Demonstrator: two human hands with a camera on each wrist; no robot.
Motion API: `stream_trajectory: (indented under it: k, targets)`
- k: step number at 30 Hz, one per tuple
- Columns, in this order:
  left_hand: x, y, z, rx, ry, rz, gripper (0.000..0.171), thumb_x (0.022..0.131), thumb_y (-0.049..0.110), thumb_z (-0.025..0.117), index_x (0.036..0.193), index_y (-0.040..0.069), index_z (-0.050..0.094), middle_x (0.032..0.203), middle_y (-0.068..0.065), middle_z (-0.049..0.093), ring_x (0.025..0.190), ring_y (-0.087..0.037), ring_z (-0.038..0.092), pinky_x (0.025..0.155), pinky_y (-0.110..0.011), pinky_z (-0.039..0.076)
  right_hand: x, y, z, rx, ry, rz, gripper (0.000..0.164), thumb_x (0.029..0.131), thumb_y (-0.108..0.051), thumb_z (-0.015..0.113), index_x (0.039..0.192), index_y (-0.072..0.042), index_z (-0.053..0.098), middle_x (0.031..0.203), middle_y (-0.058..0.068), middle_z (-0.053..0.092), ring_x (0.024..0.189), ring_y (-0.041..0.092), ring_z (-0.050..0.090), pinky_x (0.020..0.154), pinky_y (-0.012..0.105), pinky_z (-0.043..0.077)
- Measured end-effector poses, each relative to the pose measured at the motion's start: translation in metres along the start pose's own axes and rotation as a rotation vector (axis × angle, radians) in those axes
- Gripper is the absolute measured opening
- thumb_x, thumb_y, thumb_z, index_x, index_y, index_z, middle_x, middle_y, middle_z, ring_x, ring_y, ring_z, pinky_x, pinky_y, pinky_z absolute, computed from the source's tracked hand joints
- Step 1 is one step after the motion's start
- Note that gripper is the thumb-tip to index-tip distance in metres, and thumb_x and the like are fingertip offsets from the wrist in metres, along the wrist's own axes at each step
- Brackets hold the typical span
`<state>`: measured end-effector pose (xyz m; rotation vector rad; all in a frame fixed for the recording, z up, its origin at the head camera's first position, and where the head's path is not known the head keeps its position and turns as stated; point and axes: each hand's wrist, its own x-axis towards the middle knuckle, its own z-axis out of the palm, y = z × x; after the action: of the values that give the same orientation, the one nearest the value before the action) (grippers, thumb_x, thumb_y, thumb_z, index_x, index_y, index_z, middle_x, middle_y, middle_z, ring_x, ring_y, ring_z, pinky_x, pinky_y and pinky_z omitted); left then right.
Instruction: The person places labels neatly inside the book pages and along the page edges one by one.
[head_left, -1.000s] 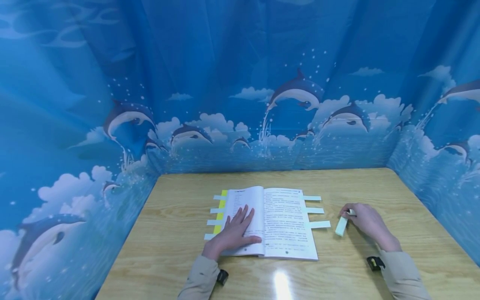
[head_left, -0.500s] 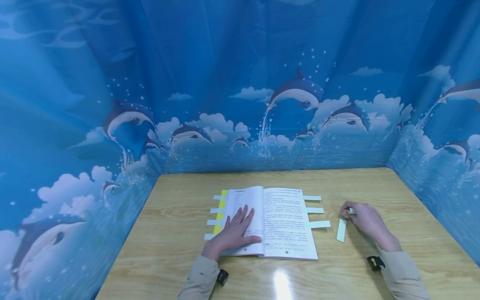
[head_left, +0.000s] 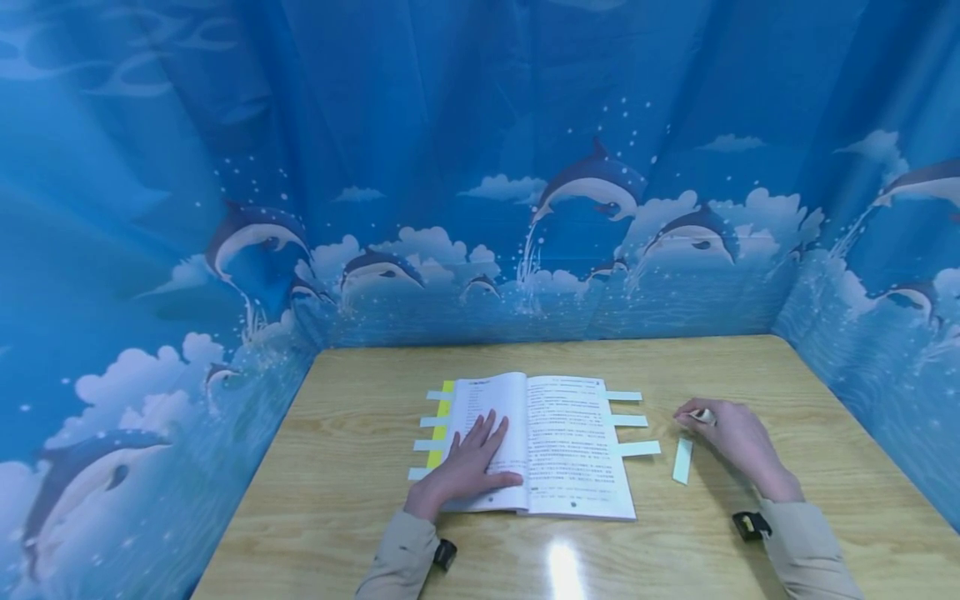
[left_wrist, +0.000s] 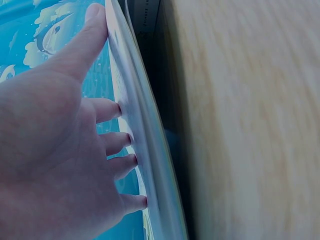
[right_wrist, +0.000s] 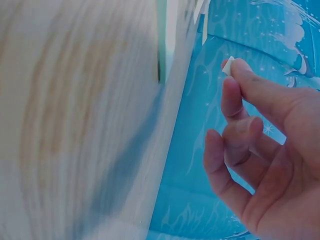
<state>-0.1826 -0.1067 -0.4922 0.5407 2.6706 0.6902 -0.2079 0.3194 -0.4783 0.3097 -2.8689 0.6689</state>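
Note:
An open book lies on the table, with pale green sticky tabs jutting from both sides. My left hand rests spread on its left page; in the left wrist view the straight fingertips touch the paper. My right hand is to the right of the book, over the table. Its thumb and index finger pinch a small curled pale sticky tab, mostly hidden by the fingers in the right wrist view. Just below that hand lies a pale green pad of sticky tabs.
The wooden table ends at a blue dolphin-print curtain at the back and sides. A yellow strip shows along the book's left edge. Right of the book, several tabs stick out towards the right hand.
My right hand has come away from the pad of sticky tabs, leaving the pad on the table, and has risen slightly with a curled tab pinched in it. My left hand has not moved.

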Motion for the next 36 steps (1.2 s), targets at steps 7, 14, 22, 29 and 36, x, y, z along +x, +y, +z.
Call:
stream_trajectory:
  k: [7, 14, 22, 29, 36]
  targets:
    - [-0.001, 0.001, 0.0, -0.001, 0.0, 0.001, 0.096, 0.094, 0.065, 0.058, 0.164, 0.017, 0.014, 0.171, -0.009, 0.002, 0.157, -0.032, 0.002, 0.124, -0.061, 0.005, 0.001, -0.003, -0.003, 0.085, 0.038, 0.054, 0.023, 0.099, -0.03, 0.068, 0.107, -0.01, 0.078, 0.094, 0.014, 0.076, 0.051, 0.01, 0.039, 0.05, 0.03, 0.034]
    - [0.0, 0.001, 0.0, 0.002, -0.001, -0.001, 0.096, 0.093, 0.065, 0.058, 0.164, 0.017, 0.015, 0.171, -0.009, 0.002, 0.157, -0.032, 0.002, 0.124, -0.061, 0.004, -0.002, -0.013, -0.006, 0.144, 0.011, 0.118, 0.033, 0.096, -0.037, 0.071, 0.111, -0.009, 0.077, 0.107, 0.02, 0.074, 0.05, 0.011, 0.032, 0.054, 0.031, 0.035]
    - [-0.002, 0.001, -0.001, -0.016, -0.001, 0.007, 0.095, 0.094, 0.064, 0.058, 0.164, 0.017, 0.014, 0.171, -0.009, 0.001, 0.157, -0.032, 0.001, 0.124, -0.062, 0.003, -0.009, -0.034, -0.006, 0.195, 0.028, 0.095, 0.028, 0.096, -0.029, 0.072, 0.115, -0.009, 0.075, 0.106, 0.014, 0.075, 0.077, 0.019, 0.065, 0.066, 0.034, 0.051]
    - [-0.003, 0.001, -0.002, -0.029, 0.004, 0.006, 0.095, 0.094, 0.063, 0.059, 0.164, 0.017, 0.015, 0.171, -0.009, 0.002, 0.157, -0.031, 0.0, 0.124, -0.061, 0.003, -0.015, -0.064, 0.001, 0.301, -0.109, 0.169, 0.023, 0.094, -0.029, 0.074, 0.105, -0.009, 0.077, 0.092, 0.005, 0.075, 0.063, 0.017, 0.061, 0.051, 0.025, 0.046]
    - [-0.001, -0.001, 0.0, -0.021, 0.004, 0.005, 0.096, 0.094, 0.065, 0.058, 0.164, 0.017, 0.015, 0.171, -0.008, 0.002, 0.157, -0.03, 0.0, 0.124, -0.061, 0.003, -0.023, -0.083, 0.014, 0.316, -0.219, 0.171, 0.011, 0.089, -0.022, 0.078, 0.095, -0.013, 0.077, 0.08, 0.0, 0.07, 0.056, 0.017, 0.059, 0.048, 0.025, 0.045]
